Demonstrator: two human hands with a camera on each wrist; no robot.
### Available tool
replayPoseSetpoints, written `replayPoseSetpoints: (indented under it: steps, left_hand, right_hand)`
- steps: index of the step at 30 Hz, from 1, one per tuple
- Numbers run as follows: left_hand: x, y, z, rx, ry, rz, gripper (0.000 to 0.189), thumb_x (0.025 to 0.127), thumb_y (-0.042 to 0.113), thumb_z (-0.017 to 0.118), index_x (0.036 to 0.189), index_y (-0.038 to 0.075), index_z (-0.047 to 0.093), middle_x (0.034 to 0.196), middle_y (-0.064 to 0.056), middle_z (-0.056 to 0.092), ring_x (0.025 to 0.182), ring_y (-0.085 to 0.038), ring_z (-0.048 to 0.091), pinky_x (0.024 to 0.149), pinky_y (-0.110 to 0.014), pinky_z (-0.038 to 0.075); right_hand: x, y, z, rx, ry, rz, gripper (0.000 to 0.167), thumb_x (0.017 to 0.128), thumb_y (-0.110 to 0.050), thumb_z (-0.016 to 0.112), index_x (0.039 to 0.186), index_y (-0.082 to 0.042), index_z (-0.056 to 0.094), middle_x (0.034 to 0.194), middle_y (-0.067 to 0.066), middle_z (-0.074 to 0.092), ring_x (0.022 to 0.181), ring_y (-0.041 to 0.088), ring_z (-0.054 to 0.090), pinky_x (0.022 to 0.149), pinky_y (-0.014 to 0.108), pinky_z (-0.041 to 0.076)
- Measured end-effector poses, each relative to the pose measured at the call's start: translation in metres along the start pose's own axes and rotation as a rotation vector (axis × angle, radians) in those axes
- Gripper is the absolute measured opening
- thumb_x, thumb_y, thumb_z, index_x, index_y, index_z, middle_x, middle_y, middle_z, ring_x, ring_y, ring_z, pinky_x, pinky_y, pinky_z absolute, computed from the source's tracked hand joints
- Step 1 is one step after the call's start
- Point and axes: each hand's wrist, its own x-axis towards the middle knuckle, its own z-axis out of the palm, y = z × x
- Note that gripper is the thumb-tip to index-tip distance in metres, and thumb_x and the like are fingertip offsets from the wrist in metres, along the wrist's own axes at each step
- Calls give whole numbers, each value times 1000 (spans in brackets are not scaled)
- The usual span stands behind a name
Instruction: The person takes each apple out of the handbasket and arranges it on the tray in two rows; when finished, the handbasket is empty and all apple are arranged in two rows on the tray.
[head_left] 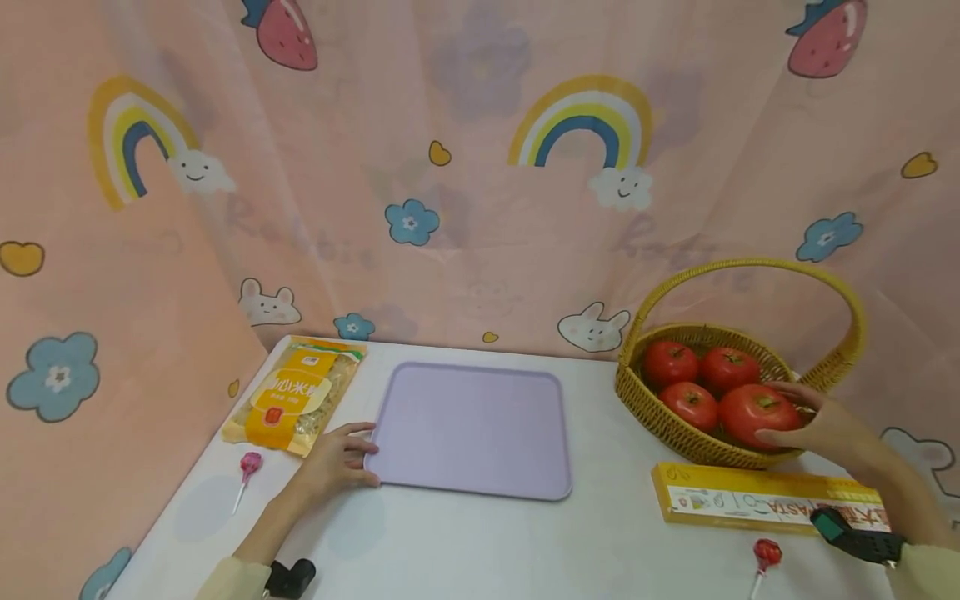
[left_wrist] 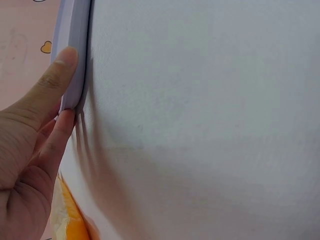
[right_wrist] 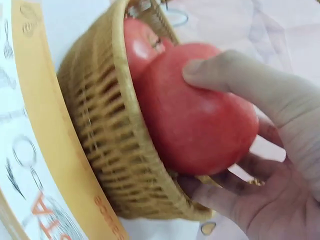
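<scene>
My right hand (head_left: pixel 813 425) grips the front right tomato (head_left: pixel 759 415) in a wicker basket (head_left: pixel 675 425) with a tall handle. The right wrist view shows the thumb across the top of that tomato (right_wrist: pixel 200 120) and the other fingers round its far side, close above the basket's rim. Other red tomatoes (head_left: pixel 670 363) sit beside it in the basket. At the left, my left hand (head_left: pixel 337 458) touches the left edge of a flat lilac tray (head_left: pixel 472 433). In the left wrist view its thumb lies against the tray's side wall (left_wrist: pixel 77 30), near the corner, with fairly straight fingers.
A yellow food packet (head_left: pixel 296 396) lies left of the tray, with a pink lollipop (head_left: pixel 250 463) in front of it. A long yellow pasta box (head_left: pixel 772 500) is in front of the basket, and a red lollipop (head_left: pixel 767 553) lies nearer. A patterned curtain (head_left: pixel 480 275) hangs behind the white table.
</scene>
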Motion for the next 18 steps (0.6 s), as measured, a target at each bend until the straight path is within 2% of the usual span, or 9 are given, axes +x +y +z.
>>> replayPoseSetpoints:
  steps: [4, 8, 11, 15, 18]
  left_hand:
    - [0, 0, 0, -16, -1, -8, 41, 63, 9, 87, 101, 0, 73, 131, -14, 57, 102, -29, 66, 81, -31, 56]
    - [0, 1, 0, -31, -2, -4, 42, 64, 9, 87, 102, 0, 72, 132, -14, 56, 103, -29, 66, 81, -30, 56]
    - [0, 0, -1, -33, 6, -10, 51, 64, 10, 87, 111, 0, 69, 127, -13, 60, 102, -30, 66, 82, -31, 56]
    - [0, -1, 0, -42, 15, -30, 62, 64, 9, 87, 121, -1, 64, 119, -13, 65, 102, -30, 66, 82, -33, 56]
    - [0, -2, 2, -50, 11, -34, 63, 64, 9, 87, 122, -1, 63, 120, -13, 65, 103, -30, 65, 82, -33, 56]
  right_hand:
    - [-4, -7, 4, 22, 48, 24, 85, 92, -29, 66, 144, 13, 14, 131, 45, 27, 109, 58, 37, 83, 59, 51]
    - [-8, -17, 11, 74, 86, 32, 85, 93, -32, 63, 146, 12, 13, 133, 43, 28, 111, 55, 38, 75, 33, 56]
    - [-10, -28, 18, 99, 98, 34, 84, 94, -33, 63, 147, 10, 13, 134, 42, 28, 112, 54, 38, 67, 18, 50]
    - [-14, -45, 31, 130, 125, 30, 83, 93, -31, 64, 147, 8, 16, 136, 41, 29, 115, 55, 36, 67, 15, 49]
    - [-18, -57, 41, 161, 139, 22, 82, 92, -30, 66, 147, 8, 18, 137, 40, 30, 116, 54, 36, 67, 10, 47]
